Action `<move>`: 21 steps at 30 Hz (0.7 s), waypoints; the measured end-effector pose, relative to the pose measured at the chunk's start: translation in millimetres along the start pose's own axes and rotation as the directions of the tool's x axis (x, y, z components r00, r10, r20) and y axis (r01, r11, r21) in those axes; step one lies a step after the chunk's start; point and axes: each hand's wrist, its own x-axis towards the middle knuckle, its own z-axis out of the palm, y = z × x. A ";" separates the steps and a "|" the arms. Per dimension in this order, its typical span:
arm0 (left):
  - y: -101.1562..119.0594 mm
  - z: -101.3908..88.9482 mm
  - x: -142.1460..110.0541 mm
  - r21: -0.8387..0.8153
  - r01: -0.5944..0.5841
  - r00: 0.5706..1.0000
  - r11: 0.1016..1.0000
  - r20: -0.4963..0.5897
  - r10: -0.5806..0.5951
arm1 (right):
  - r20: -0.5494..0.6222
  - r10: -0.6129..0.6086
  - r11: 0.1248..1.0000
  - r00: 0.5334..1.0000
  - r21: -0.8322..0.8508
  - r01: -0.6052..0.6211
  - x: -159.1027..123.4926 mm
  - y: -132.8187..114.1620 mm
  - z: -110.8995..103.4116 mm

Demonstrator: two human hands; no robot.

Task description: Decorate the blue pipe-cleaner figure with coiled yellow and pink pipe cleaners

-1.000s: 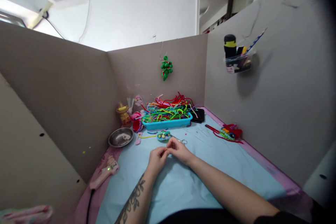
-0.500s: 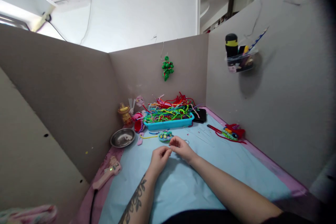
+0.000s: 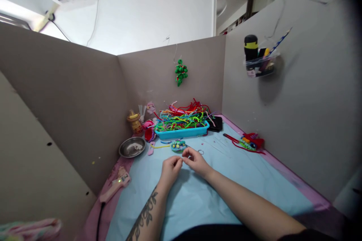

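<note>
Over the middle of the blue table cover (image 3: 203,203), my left hand (image 3: 171,169) is closed in a pinch, thumb against forefinger. Fingertip to fingertip with it, my right hand (image 3: 196,161) is also closed, its fingers curled. Whatever lies between the fingertips is too small to make out. Just beyond them rests a teal fuzzy piece (image 3: 178,145) with yellow dots. A yellow pipe cleaner (image 3: 160,147) lies to its left, and a small metal ring (image 3: 200,152) lies beside my right fingers.
Behind stands a blue tray (image 3: 182,133) heaped with coloured pipe cleaners. On the left are a metal bowl (image 3: 124,151) with small white bits and a pink glue gun (image 3: 114,188) with a cord. A red fuzzy bundle (image 3: 254,140) lies right. Grey partitions (image 3: 169,94) surround the table.
Both hands stay close together with almost the same pose. My left hand has shifted slightly left, and the view has moved a little.
</note>
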 end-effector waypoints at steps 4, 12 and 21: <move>0.5 0.2 1.9 -0.160 0.099 0.995 0.982 0.011 -0.099 | -0.038 -0.039 0.998 0.999 -0.050 0.037 -0.4 2.3 -0.9; -6.5 4.6 2.5 -0.379 0.097 0.991 0.920 -0.053 -0.126 | -0.053 -0.097 0.989 0.994 -0.120 0.090 -0.6 -6.6 -4.7; -7.0 7.3 -0.2 -0.293 0.074 0.996 0.953 -0.030 -0.087 | 0.057 -0.154 0.963 0.986 -0.214 0.163 0.0 -4.6 -4.7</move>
